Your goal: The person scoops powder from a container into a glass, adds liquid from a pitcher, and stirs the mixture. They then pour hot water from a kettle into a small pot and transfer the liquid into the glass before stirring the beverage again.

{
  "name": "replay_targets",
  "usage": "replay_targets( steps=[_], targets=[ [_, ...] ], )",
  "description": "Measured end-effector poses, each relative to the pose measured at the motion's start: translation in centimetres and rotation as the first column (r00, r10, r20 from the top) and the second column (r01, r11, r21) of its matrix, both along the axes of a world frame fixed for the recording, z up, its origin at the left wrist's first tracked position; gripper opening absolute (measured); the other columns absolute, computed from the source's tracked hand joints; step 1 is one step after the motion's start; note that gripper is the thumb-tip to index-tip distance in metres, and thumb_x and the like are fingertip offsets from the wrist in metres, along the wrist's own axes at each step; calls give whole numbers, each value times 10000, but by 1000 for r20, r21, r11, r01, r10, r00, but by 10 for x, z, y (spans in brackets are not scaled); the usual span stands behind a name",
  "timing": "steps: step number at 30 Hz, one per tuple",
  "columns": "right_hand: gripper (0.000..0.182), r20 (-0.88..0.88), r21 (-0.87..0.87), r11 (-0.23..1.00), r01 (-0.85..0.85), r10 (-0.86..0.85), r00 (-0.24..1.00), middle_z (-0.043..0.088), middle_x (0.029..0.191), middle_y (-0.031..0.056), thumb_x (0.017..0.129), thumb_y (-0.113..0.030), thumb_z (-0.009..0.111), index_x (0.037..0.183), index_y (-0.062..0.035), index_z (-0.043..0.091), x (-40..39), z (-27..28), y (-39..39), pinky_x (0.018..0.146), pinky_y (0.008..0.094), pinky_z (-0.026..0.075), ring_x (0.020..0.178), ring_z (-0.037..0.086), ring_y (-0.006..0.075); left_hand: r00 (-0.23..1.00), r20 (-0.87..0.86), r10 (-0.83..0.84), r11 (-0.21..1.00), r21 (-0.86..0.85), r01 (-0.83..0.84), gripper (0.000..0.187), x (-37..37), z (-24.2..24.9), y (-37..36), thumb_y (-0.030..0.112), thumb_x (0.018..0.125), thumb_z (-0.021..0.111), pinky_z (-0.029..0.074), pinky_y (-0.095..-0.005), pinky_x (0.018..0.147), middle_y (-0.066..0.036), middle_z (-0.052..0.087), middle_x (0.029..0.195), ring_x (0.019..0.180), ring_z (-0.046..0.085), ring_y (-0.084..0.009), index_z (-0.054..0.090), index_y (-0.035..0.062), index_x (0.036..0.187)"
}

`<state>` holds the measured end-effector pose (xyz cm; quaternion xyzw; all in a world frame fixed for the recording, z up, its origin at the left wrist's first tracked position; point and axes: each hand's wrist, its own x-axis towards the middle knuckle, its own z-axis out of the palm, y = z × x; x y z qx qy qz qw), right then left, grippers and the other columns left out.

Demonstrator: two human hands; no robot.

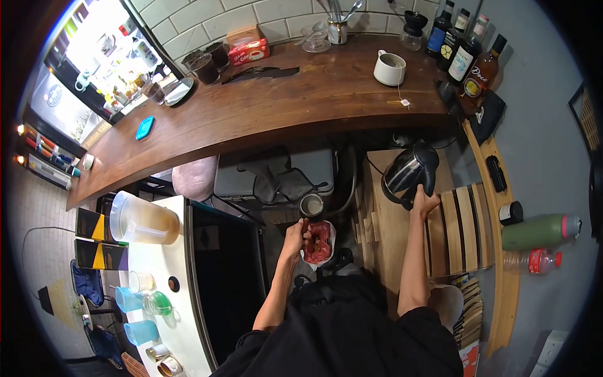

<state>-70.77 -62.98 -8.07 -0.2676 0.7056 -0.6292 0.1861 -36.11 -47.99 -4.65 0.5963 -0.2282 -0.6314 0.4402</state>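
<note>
My right hand point(426, 202) is closed round the black handle of an electric kettle point(402, 173). The kettle is tilted and sits over a wooden surface point(383, 160) below the counter. My left hand point(296, 239) is closed on a small round dark-rimmed cup point(311, 205), whose pale inside faces up; whether it is a cup or a strainer is hard to tell. Just under my left hand stands a bin lined with a red bag point(320, 244), with scraps inside.
A wooden counter point(251, 100) curves across the front, bearing a white mug point(389, 69) with a teabag tag and several bottles point(468, 56). At left, a white worktop point(173, 226) holds a plastic pitcher point(144, 218) and cups. A wooden ledge point(493, 301) with bottles runs along the right wall.
</note>
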Motion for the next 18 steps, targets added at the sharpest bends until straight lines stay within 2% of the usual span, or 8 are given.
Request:
replay_targets(
  steps=[4,6,9,12,16,18],
  targets=[
    [204,-9,14,997,-79,79,997,726,868,131,788,-25,686,940,109,712,1,5,5,735,333,515,787,657,182,999,-45,17,1000,-14,-18,348,0,-5,-2,368,1076,387,236,-192,458,89,458,664,516,341,-12,541,120,888],
    [200,-155,29,997,-77,80,985,730,863,145,779,-49,703,901,109,713,2,-1,11,724,338,515,796,673,193,998,-47,32,999,-9,-32,347,-2,-6,-3,366,1077,387,235,-190,459,88,455,663,516,337,-12,539,118,888],
    [201,-206,-13,996,-87,82,975,734,850,155,782,-73,710,866,109,709,-6,-33,14,716,357,523,785,688,213,997,-60,44,999,2,-44,349,-3,-8,-4,362,1079,385,234,-188,461,88,449,660,519,331,-13,537,113,887],
    [209,-209,90,994,-56,73,975,732,818,166,786,-86,708,855,112,705,-2,-24,22,714,375,529,771,699,236,996,-71,48,999,11,-47,350,-4,-9,-5,359,1080,385,231,-189,462,87,444,659,523,328,-14,536,108,888],
    [216,-159,83,994,-65,78,984,729,814,185,791,-90,705,862,114,702,3,-15,23,723,391,532,769,704,256,997,-48,65,998,20,-64,350,-8,-1,-3,352,1081,387,226,-194,463,85,439,659,525,322,-17,536,102,886],
    [200,-243,66,998,8,9,970,725,743,172,766,-88,697,806,108,710,6,-17,21,676,386,536,705,710,251,995,-72,64,998,14,-63,350,-6,-1,0,351,1080,389,224,-195,464,85,434,657,525,319,-18,536,101,885]
  ],
)
